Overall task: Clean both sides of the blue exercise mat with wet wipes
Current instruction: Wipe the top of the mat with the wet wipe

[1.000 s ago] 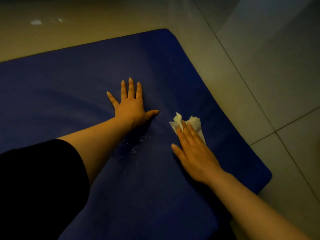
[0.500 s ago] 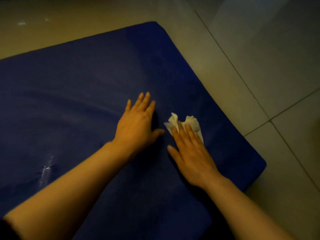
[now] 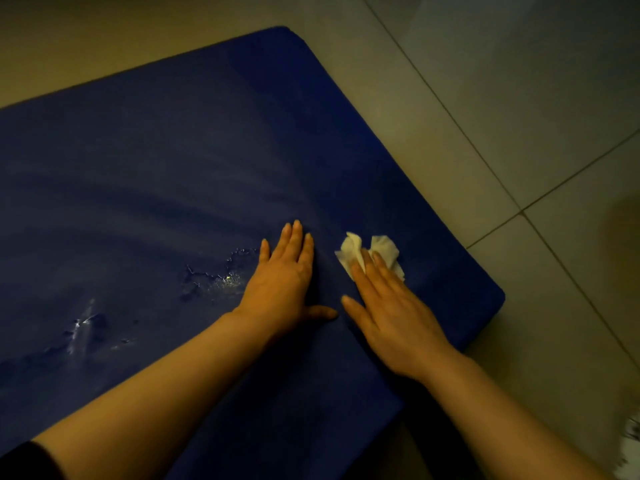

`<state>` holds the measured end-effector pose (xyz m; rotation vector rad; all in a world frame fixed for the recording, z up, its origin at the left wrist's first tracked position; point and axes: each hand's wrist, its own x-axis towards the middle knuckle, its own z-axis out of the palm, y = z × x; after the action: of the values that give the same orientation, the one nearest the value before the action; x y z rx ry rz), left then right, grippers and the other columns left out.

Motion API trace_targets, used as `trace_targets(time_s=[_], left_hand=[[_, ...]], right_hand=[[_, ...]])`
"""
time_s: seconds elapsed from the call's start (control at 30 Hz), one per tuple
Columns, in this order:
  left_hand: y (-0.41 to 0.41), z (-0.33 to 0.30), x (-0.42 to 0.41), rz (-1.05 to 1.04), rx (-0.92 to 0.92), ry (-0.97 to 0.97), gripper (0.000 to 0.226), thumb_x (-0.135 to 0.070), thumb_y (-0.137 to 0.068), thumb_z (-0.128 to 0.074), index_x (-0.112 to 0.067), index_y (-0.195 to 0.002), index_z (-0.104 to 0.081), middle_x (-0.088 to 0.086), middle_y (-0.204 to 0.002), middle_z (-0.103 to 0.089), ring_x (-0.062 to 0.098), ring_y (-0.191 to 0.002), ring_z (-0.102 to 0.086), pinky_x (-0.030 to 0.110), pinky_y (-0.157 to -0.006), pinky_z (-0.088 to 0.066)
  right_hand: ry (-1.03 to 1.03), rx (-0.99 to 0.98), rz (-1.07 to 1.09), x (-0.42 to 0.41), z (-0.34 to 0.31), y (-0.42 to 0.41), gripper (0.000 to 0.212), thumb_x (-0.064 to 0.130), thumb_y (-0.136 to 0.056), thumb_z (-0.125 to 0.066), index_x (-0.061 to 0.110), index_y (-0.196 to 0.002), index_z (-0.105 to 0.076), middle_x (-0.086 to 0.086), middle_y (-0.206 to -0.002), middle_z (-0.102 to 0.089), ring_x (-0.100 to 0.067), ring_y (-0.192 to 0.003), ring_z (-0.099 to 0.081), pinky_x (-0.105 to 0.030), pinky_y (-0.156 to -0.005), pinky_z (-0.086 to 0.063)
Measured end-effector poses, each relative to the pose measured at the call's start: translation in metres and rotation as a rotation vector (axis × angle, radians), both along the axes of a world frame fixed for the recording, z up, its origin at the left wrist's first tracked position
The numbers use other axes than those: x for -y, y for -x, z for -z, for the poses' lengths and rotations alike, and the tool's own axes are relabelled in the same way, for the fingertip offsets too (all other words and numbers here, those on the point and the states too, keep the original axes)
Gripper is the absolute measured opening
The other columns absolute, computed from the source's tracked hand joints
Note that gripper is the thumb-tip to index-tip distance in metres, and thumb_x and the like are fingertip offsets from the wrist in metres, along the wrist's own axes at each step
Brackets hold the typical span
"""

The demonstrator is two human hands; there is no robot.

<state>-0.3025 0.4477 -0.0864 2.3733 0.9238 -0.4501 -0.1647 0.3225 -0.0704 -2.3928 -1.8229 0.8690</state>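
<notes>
Since a second back: my left hand had slid across the mat toward the right one, fingers drawn together, thumb nearly touching my right thumb. The wipe had barely shifted.

The blue mat lay flat on the tiled floor, its near right corner just beyond the wipe. The wet wipe sat bunched on the mat, near that corner. My right hand pressed it down with straight fingers, flat, not pinching; only the front of the wipe showed past my fingertips. My left hand lay flat on the mat just left of the wipe, fingers straight and close, holding nothing, pinning the mat.

Wet beads and streaks showed on the mat left of my left hand, more further left. Faint wiped arcs ran above them.

How to do it well, my read: keep the left palm loaded so the mat can't creep, push the wipe in overlapping strokes out to the corner edge, flatten the wipe for more contact. Pooled liquid left of the hands probably needed another pass. I'd guess this was the first side; the underside wasn't visible.

Containers: none I could identify. Something pale clipped the frame edge, right of the mat; couldn't tell what.
</notes>
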Motion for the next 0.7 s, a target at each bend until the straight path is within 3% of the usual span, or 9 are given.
trace_targets(time_s=[0.1,0.33,0.5,0.63,0.7], left_hand=[[-0.002,0.002,0.002,0.003,-0.032,-0.015,0.122,-0.066,-0.077,-0.062,-0.008,-0.151,0.016,0.013,-0.156,0.027,0.026,-0.145,0.024,0.049,-0.116,0.009],[-0.003,0.001,0.005,-0.004,-0.033,-0.039,0.121,-0.064,-0.078,-0.063,-0.007,-0.151,0.014,0.013,-0.157,0.025,0.026,-0.145,0.023,0.048,-0.116,0.008],[-0.004,0.002,0.007,0.004,-0.060,-0.059,0.121,-0.065,-0.078,-0.061,-0.007,-0.151,0.016,0.014,-0.156,0.028,0.027,-0.144,0.025,0.049,-0.116,0.009],[-0.006,0.005,0.008,0.008,-0.096,-0.085,0.121,-0.066,-0.079,-0.060,-0.006,-0.150,0.018,0.015,-0.155,0.029,0.028,-0.144,0.026,0.051,-0.116,0.009],[-0.007,0.005,0.009,0.011,-0.107,-0.098,0.120,-0.066,-0.079,-0.059,-0.005,-0.150,0.018,0.016,-0.156,0.028,0.028,-0.144,0.026,0.052,-0.117,0.008]], right_hand=[[0.056,0.069,-0.005,0.032,-0.004,-0.002,0.082,0.074,-0.074,0.019,0.031,-0.145,0.019,0.014,-0.154,0.017,0.002,-0.139,0.021,-0.017,-0.113,0.006],[-0.016,0.073,0.108,-0.016,0.015,-0.003,0.072,0.059,-0.092,-0.012,0.020,-0.148,0.014,0.001,-0.157,0.014,-0.010,-0.142,0.018,-0.025,-0.114,0.011],[-0.032,0.122,0.103,0.037,0.008,0.004,0.088,0.072,-0.079,0.011,0.021,-0.150,0.009,0.001,-0.158,0.009,-0.010,-0.143,0.016,-0.025,-0.115,0.005],[0.059,0.154,0.138,0.054,0.002,0.008,0.093,0.073,-0.073,0.020,0.021,-0.149,0.010,0.001,-0.158,0.009,-0.012,-0.143,0.016,-0.026,-0.115,0.006],[0.022,0.145,0.193,0.033,0.008,0.004,0.093,0.074,-0.076,0.015,0.017,-0.150,0.008,-0.003,-0.158,0.007,-0.015,-0.144,0.013,-0.030,-0.118,0.004]])
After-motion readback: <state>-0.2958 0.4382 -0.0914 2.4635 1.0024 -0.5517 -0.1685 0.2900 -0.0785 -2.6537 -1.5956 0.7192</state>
